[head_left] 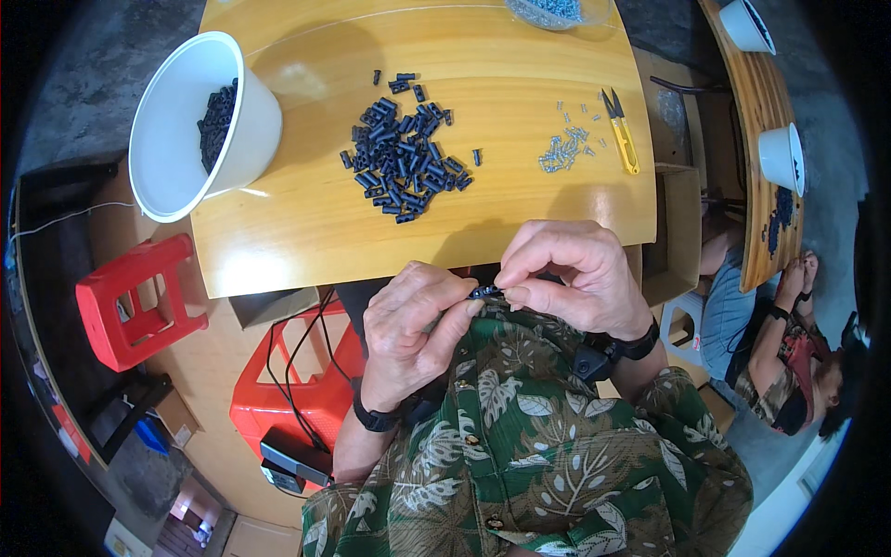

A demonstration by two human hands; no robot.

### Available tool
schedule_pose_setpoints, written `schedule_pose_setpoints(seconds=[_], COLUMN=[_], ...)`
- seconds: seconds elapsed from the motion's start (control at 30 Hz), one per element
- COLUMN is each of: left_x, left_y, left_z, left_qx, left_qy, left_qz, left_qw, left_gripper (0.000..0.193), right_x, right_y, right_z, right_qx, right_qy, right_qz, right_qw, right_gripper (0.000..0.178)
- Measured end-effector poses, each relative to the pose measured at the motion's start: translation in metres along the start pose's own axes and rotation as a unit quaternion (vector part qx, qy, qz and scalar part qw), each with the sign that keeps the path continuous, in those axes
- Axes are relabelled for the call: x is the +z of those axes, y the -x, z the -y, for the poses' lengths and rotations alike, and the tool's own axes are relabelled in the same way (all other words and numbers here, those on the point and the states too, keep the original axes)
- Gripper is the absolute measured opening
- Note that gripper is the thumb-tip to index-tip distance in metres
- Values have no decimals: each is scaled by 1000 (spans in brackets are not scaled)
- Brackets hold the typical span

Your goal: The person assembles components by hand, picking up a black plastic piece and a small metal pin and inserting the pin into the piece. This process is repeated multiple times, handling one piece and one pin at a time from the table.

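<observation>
Just off the table's near edge, my left hand (408,320) pinches a small black plastic cylindrical piece (483,291) between thumb and fingers. My right hand (580,274) meets the piece's right end with thumb and forefinger pressed close together. What lies between those right fingertips is too small to make out. Beyond my hands, a heap of similar black pieces (399,158) covers the middle of the table. Small silver screws (562,151) lie scattered to the right, beside yellow-handled thread snips (622,135).
On the wooden table (297,223), a white tub (251,121) with black pieces stands at the left. A clear container (557,13) of bluish small parts sits at the far edge. Red stools (139,302) are to the left. Another person (789,343) sits at a table on the right.
</observation>
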State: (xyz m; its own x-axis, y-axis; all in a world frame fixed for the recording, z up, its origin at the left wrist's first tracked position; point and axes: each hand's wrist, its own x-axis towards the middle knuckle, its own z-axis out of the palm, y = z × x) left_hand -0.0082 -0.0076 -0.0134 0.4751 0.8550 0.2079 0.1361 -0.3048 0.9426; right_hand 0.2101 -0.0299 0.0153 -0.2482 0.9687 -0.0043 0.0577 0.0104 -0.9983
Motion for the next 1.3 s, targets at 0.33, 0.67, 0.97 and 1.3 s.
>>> schedule_pose_setpoints(seconds=[0.33, 0.67, 0.97, 1.3], left_x=[-2, -2, 0, -1], left_y=[-3, -3, 1, 2], left_z=[-5, -4, 4, 1], left_qx=[41, 52, 9, -21], left_qy=[-80, -105, -80, -39], left_qz=[-3, -12, -10, -4], left_qw=[996, 993, 997, 999], left_gripper=[20, 24, 21, 17], right_x=[3, 3, 6, 10], right_y=[-1, -5, -8, -12], right_z=[-2, -1, -15, -13], right_qx=[-16, -6, -28, -14], right_qy=[28, 64, 63, 43], right_qz=[-1, 24, 19, 36], right_qw=[999, 998, 997, 998], right_gripper=[13, 15, 18, 14])
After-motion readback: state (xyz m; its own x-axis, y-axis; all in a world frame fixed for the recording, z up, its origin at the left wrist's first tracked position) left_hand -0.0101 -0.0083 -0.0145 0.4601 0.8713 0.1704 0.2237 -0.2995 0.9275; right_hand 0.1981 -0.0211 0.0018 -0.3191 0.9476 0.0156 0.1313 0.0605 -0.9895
